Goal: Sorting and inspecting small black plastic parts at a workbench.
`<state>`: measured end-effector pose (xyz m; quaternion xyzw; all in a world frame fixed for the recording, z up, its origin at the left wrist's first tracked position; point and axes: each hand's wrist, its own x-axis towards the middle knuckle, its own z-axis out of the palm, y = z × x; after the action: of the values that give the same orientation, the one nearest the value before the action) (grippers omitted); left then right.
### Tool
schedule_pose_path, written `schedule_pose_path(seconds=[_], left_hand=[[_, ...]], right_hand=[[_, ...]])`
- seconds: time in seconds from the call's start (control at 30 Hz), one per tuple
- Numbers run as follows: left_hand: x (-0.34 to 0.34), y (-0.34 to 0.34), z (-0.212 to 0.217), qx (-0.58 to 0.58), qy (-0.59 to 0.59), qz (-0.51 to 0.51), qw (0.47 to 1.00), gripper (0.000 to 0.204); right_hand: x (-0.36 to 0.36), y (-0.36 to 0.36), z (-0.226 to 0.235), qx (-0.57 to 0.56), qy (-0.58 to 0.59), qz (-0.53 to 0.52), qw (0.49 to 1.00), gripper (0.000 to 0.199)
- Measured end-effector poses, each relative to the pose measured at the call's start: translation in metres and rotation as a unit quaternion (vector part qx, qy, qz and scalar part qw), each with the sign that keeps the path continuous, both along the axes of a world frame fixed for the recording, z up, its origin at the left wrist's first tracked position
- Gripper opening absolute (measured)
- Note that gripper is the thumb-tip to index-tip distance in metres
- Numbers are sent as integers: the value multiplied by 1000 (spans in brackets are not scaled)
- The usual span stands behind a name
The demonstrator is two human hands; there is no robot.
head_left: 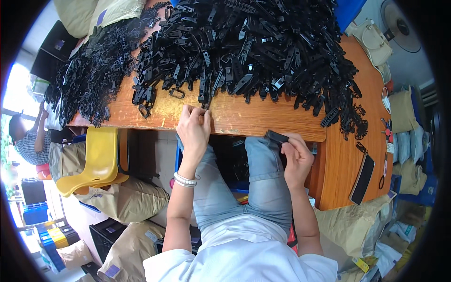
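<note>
At the front of a large heap of black plastic parts [263, 51], my left hand [193, 128] reaches over the table's edge. Its fingers are pinched on a small black plastic piece [206, 105], mostly hidden by the fingertips. My right hand [299, 162] is raised just off the table's front edge, above my right thigh. Between its thumb and fingers is a long black plastic part [276, 137], pointing left. A loose oval black frame [177, 93] lies near my left hand.
A second heap of smaller black pieces [94, 75] covers the table's left end. On the right lie a phone [362, 179], scissors [384, 169] and red-handled pliers [387, 130]. A yellow chair [101, 155] and brown sacks [131, 202] stand at left. The wooden table [263, 123] spans ahead.
</note>
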<state>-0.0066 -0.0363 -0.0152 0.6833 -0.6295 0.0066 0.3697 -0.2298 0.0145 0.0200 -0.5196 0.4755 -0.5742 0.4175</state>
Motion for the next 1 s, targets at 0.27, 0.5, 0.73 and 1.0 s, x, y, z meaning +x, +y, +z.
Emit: schedule_pose_path(seconds=[0.27,0.5,0.73,1.0], left_hand=[[-7,24,12,157,498,-100,847,13],[-7,28,16,291,602,-180,722,26],[-24,33,18,296,627,-171,701,37],[-44,36,20,279,543,-232,757,17]], right_hand=[[23,-17,-20,74,-2,81,994,9],[37,-17,-23,72,-2,45,996,11],[39,-12,-24,59,64,19,996,10],[27,0,-31,46,31,40,998,19]])
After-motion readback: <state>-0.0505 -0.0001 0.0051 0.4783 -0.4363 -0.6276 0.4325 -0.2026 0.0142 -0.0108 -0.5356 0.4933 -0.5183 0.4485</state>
